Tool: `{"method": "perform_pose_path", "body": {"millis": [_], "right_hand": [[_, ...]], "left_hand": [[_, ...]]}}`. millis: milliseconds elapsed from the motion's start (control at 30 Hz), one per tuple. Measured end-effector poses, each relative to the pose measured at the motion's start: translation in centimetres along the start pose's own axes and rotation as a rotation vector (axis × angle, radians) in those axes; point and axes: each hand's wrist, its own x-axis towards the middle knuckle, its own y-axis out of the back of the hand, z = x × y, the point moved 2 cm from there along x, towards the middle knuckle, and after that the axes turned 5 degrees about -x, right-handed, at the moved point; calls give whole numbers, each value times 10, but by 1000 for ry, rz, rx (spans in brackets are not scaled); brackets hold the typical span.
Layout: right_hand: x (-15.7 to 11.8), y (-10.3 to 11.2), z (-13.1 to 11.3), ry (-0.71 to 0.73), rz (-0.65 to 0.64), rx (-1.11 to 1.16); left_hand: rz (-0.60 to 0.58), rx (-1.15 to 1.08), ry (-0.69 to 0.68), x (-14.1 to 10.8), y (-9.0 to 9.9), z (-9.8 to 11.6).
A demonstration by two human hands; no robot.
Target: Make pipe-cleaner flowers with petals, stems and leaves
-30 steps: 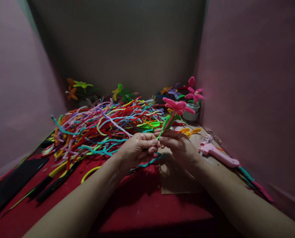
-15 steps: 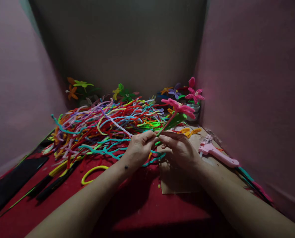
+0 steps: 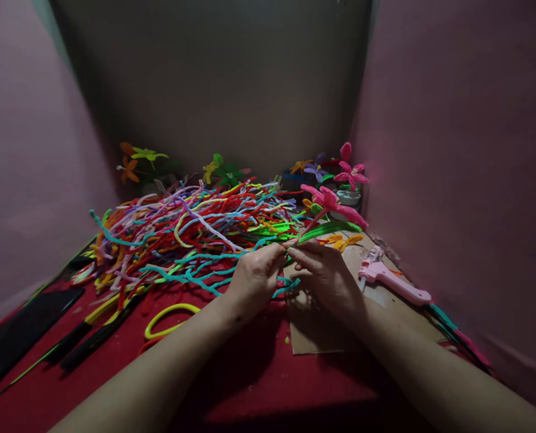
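The bright pink fuzzy flower (image 3: 328, 199) has tipped further right, its long green fuzzy leaf (image 3: 330, 229) has swung out from the stem, and more of the smooth yellow oval loop (image 3: 149, 326) shows

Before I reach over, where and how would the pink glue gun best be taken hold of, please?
I would grip the middle of the handle, bringing the right hand down from above on the near side. The pink glue gun lies with that long, slim part stretching toward the near right, away from its cluttered head.
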Motion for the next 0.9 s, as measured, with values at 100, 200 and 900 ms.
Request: {"method": "perform_pose_path", "body": {"millis": [100,200,900], "right_hand": [[2,0,1,16,-71,-21],[6,1,2,19,-116,-11],[4,2,2,-14,-112,-108]], "left_hand": [[-75,-260,203,2,2,1],[-193,-579,396,5,3,1],[-5,-68,90,4,7,-2]]}}
